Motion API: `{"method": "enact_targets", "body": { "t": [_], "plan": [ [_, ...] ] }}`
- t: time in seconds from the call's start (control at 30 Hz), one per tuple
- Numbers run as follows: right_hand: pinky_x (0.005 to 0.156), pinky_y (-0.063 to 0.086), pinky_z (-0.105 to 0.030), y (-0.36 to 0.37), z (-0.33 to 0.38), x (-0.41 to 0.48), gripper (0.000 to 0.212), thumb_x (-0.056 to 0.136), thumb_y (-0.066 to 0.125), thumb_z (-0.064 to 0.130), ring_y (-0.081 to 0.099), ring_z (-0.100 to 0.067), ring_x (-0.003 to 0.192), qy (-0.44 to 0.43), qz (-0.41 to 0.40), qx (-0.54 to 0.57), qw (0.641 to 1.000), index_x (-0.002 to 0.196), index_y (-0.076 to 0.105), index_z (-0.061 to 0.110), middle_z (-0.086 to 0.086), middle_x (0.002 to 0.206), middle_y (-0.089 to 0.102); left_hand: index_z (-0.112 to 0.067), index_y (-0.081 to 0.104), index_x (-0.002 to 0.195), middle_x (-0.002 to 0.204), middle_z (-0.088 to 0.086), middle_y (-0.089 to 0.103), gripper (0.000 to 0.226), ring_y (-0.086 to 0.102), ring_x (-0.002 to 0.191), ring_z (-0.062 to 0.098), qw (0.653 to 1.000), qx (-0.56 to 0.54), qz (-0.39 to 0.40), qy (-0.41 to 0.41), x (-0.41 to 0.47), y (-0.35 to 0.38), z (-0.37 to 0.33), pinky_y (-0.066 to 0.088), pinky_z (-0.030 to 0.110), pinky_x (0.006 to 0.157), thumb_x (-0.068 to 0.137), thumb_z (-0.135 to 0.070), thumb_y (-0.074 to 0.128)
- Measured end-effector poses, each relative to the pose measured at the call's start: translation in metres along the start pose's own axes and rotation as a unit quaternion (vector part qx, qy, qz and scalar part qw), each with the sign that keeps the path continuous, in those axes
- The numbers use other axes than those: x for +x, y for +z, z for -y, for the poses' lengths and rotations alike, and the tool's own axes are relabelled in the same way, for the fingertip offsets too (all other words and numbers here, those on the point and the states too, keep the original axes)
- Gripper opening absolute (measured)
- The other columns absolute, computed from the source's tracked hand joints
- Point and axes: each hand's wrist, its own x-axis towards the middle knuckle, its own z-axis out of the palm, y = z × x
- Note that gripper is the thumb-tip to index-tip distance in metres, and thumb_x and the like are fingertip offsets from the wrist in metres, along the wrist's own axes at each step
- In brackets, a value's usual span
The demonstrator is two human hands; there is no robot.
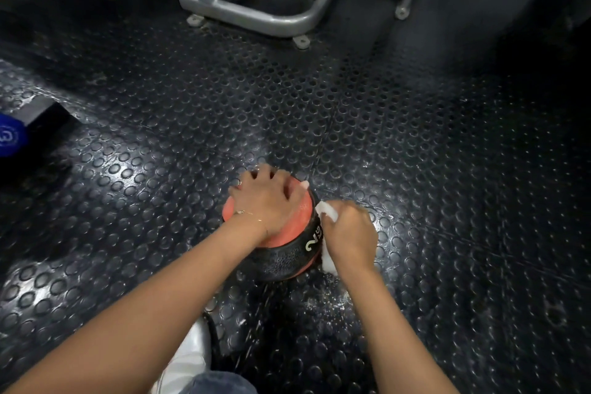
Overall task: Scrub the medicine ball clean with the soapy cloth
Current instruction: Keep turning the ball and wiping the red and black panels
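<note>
Denim knee [220, 384] and a white shoe [188, 358] sit closest, the person crouching over the ball [287, 253], which rests on the studded floor [160, 201] just ahead. Left hand [265, 201] lies splayed over its red top, palm pressing down, likely to stop it rolling. Right hand [350, 233] clutches the white cloth [327, 211] against the ball's right flank, beside the black band, so the scrub seems to be working round the side. Wet flecks spot the floor nearby. Farther off stand a grey machine frame [256, 16] and, far left, a blue object [11, 136].
</note>
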Motion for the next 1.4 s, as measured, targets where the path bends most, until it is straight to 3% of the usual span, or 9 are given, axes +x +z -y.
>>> {"method": "enact_targets", "body": {
  "t": [0.07,0.17,0.43,0.57,0.77,0.9,1.07,1.23,1.4],
  "plan": [
    [0.08,0.042,-0.029,0.0,-0.004,0.005,0.025,0.089,0.054,0.024,0.052,-0.023,0.105,-0.004,0.003,-0.005,1.0,0.113,0.062,0.021,-0.003,0.11,0.061,-0.037,0.019,0.147,0.154,-0.004,0.015,0.077,0.013,0.139,0.036,0.993,0.02,0.099,0.061,0.002,-0.015,0.014,0.024,0.053,0.11,0.081,-0.076,0.027],
    [0.08,0.042,-0.028,0.0,-0.006,0.011,0.025,0.089,0.055,0.023,0.052,-0.022,0.105,-0.002,0.0,0.018,1.0,0.113,0.062,0.022,-0.002,0.112,0.061,-0.044,0.001,0.147,0.157,-0.01,-0.002,0.091,0.003,0.143,0.036,0.977,0.045,0.185,0.096,0.002,-0.026,0.031,0.017,0.05,0.115,0.075,-0.074,0.046],
    [0.079,0.038,-0.028,0.008,-0.002,-0.029,0.026,0.087,0.056,0.021,0.048,-0.017,0.105,-0.061,-0.019,0.087,0.994,0.112,0.064,0.024,0.006,0.113,0.059,-0.039,0.0,0.149,0.158,-0.005,-0.001,0.091,0.03,0.138,0.028,0.982,-0.045,0.181,0.038,0.015,-0.029,0.042,0.03,0.039,0.111,0.078,-0.07,0.048],
    [0.076,0.039,-0.028,0.005,0.004,-0.004,0.026,0.089,0.054,0.023,0.048,-0.02,0.107,-0.023,-0.016,0.052,0.998,0.113,0.063,0.024,0.001,0.114,0.06,-0.045,-0.013,0.145,0.157,0.004,-0.012,0.109,0.024,0.14,0.032,0.972,-0.066,0.225,0.036,0.004,-0.027,0.049,0.026,0.039,0.111,0.071,-0.064,0.064],
    [0.076,0.032,-0.024,0.011,0.004,-0.017,0.027,0.088,0.055,0.021,0.046,-0.017,0.109,-0.028,-0.034,0.07,0.997,0.114,0.063,0.024,0.005,0.117,0.058,-0.047,0.001,0.146,0.155,0.011,0.012,0.122,0.035,0.133,0.034,0.976,-0.114,0.185,-0.001,0.004,-0.026,0.05,0.034,0.045,0.11,0.047,-0.07,0.069],
    [0.071,0.03,-0.024,0.02,-0.009,-0.037,0.023,0.084,0.061,0.02,0.05,-0.017,0.099,-0.067,-0.067,0.082,0.992,0.107,0.067,0.022,0.007,0.107,0.061,-0.044,0.002,0.147,0.154,0.011,0.013,0.11,0.034,0.133,0.034,0.976,-0.093,0.195,0.004,0.01,-0.03,0.039,0.031,0.042,0.111,0.065,-0.059,0.073],
    [0.071,0.041,-0.029,0.019,-0.011,-0.009,0.023,0.088,0.054,0.025,0.055,-0.023,0.098,0.052,-0.084,0.104,0.99,0.107,0.065,0.025,0.001,0.103,0.063,-0.039,0.0,0.149,0.155,0.012,0.014,0.105,0.024,0.139,0.034,0.983,-0.051,0.178,-0.015,0.018,-0.03,0.015,0.027,0.04,0.111,0.07,-0.066,0.065],
    [0.067,0.036,-0.026,0.021,-0.014,-0.029,0.027,0.083,0.049,0.028,0.054,-0.02,0.094,-0.014,-0.083,0.116,0.99,0.1,0.068,0.021,0.003,0.102,0.063,-0.031,0.004,0.15,0.155,0.008,0.022,0.106,0.023,0.141,0.03,0.981,-0.025,0.191,-0.01,0.028,-0.034,-0.003,0.03,0.037,0.112,0.071,-0.065,0.065],
    [0.072,0.045,-0.03,0.016,-0.016,-0.016,0.024,0.085,0.06,0.023,0.058,-0.025,0.097,0.102,-0.103,0.154,0.977,0.108,0.065,0.024,-0.001,0.103,0.065,-0.026,0.008,0.151,0.155,0.01,0.022,0.101,0.02,0.141,0.034,0.983,0.006,0.185,-0.024,0.02,-0.036,-0.024,0.029,0.041,0.109,0.074,-0.065,0.061]
  ]
}}
